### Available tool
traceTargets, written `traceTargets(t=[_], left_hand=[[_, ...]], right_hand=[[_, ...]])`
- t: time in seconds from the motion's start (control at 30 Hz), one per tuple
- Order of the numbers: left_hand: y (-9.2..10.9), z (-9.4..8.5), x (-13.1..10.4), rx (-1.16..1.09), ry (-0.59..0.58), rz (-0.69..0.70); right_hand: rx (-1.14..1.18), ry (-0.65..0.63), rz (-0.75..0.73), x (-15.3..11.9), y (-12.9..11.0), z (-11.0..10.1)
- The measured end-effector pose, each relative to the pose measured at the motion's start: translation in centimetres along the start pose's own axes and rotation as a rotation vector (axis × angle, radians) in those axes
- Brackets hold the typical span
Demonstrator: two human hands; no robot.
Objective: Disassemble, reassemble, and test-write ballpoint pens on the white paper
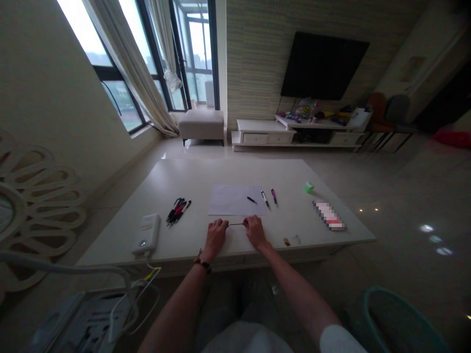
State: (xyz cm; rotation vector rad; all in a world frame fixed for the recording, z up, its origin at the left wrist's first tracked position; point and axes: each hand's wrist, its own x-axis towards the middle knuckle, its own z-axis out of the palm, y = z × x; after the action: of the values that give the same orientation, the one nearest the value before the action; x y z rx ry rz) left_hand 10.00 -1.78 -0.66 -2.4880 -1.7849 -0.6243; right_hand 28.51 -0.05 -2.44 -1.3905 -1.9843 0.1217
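Note:
Near the front edge of the white table, a thin dark rod (236, 224), which looks like a pen refill, spans the gap between my hands. My left hand (217, 233) pinches its left end, and a beaded bracelet is on that wrist. The fingers of my right hand (254, 230) are closed on the other end. Just beyond lies a white sheet of paper (228, 198) with a short black pen part (251, 200) on it. A white-and-black pen (265, 200) overlaps the sheet's right edge, beside a pink-and-black pen (274, 197).
Several pens (178, 211) lie bunched at the left, near a white box-shaped device (147, 233) with a cable. To the right are a green-and-white small object (308, 187), a blurred-out phone-like item (329, 214) and small items (287, 241). A teal basket (390, 294) stands at lower right.

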Motion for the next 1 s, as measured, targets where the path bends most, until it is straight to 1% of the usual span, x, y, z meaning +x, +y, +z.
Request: traceTargets(t=[0.1, 0.23, 0.37, 0.5, 0.63, 0.77, 0.9, 1.0], left_hand=[[0.1, -0.2, -0.1, 0.008, -0.019, 0.043], [0.1, -0.3, -0.2, 0.021, -0.017, -0.003], [-0.1, -0.2, -0.1, 0.027, -0.016, -0.027], [-0.2, -0.1, -0.1, 0.045, -0.005, -0.056], [0.1, -0.3, -0.1, 0.022, -0.01, 0.035], [0.4, -0.5, -0.2, 0.003, -0.02, 0.134], [0.4, -0.6, -0.2, 0.025, -0.019, 0.125], [0.4, -0.5, -0.2, 0.03, -0.02, 0.134]], right_hand=[[-0.006, -0.02, -0.032, -0.1, -0.2, -0.1], [-0.028, 0.02, 0.012, -0.2, 0.0, -0.1], [-0.025, 0.029, -0.001, -0.2, 0.2, 0.1], [-0.03, 0.048, 0.025, -0.2, 0.2, 0.1], [-0.018, 0.003, -0.031, -0.2, -0.1, 0.0], [0.026, -0.024, -0.072, -0.1, -0.9, -0.1], [0.111, -0.014, -0.058, 0.2, -1.8, 0.1], [0.141, -0.057, -0.075, 0.7, -2.0, 0.0]])
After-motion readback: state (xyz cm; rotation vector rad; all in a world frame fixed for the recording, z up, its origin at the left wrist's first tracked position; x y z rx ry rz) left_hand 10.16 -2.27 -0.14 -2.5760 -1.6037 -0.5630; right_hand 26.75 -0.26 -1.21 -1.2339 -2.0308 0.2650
